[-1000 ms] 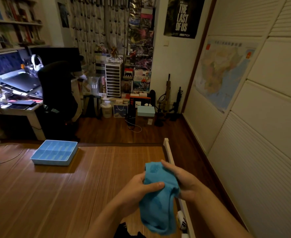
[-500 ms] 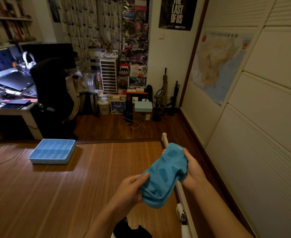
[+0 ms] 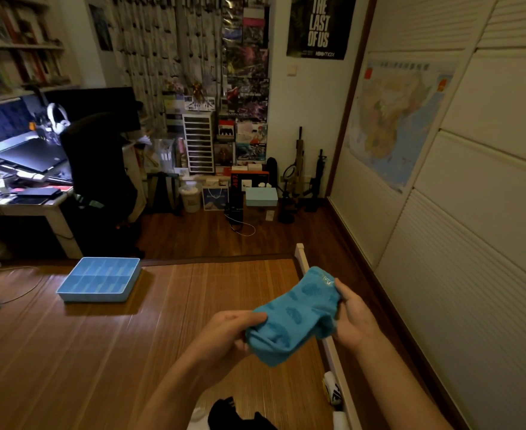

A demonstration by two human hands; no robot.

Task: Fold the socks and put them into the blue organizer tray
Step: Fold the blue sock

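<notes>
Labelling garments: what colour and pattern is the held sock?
The sock is bright blue with darker blue blotches; head view.

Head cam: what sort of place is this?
Probably a home bedroom doubling as a study: a desk with a laptop, what looks like a bamboo-matted bed in the foreground, a poster on the wall and wardrobe doors on the right.

Soft knit blue sock [image 3: 296,318], smooth plastic tray [image 3: 100,279], glossy ribbed bamboo mat [image 3: 106,352].
</notes>
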